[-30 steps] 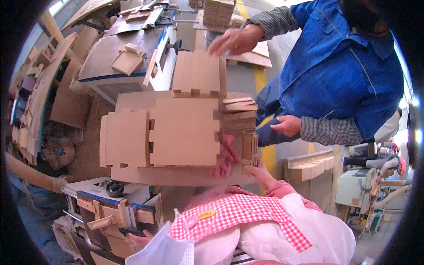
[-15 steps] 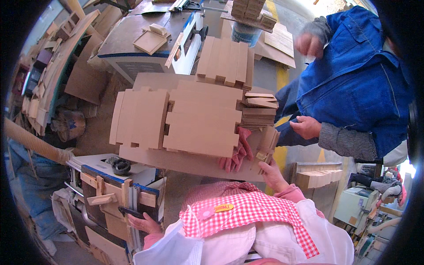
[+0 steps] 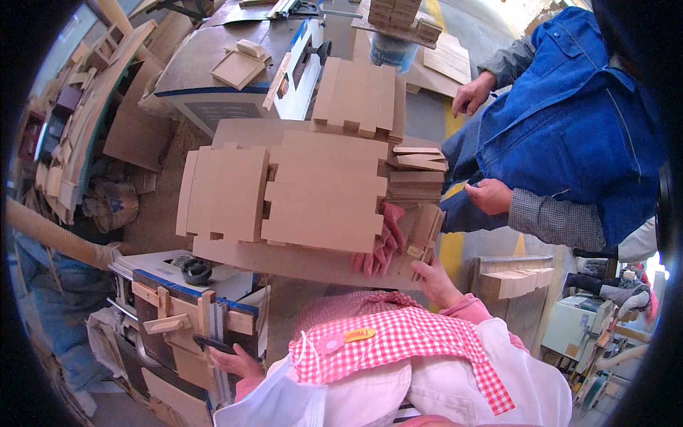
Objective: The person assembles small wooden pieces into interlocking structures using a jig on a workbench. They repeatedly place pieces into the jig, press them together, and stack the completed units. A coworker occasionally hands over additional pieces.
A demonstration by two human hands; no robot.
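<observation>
My right hand (image 3: 436, 283) is closed at the near end of a small bundle of thin wooden strips (image 3: 425, 231), at the right edge of a board laden with panels. Pink gloves (image 3: 383, 245) lie crumpled just left of that bundle. Low on the left, my left hand (image 3: 238, 361) rests with its fingers stretched out at the metal rail of a machine (image 3: 221, 320), touching or beside a black handle (image 3: 212, 344). Stacks of brown notched panels (image 3: 324, 192) cover the board's middle, with another stack (image 3: 224, 192) to their left.
A co-worker in a blue jacket (image 3: 555, 135) stands across on the right, hands near the board. More notched panels (image 3: 356, 99) stand at the far side. Beyond is a saw table (image 3: 213, 60). A ribbed hose (image 3: 60, 231) runs along the left; cut pieces (image 3: 519, 277) sit at right.
The co-worker's far hand has moved left and down. My right hand has shifted slightly left and down at the strips; my left hand has barely moved.
</observation>
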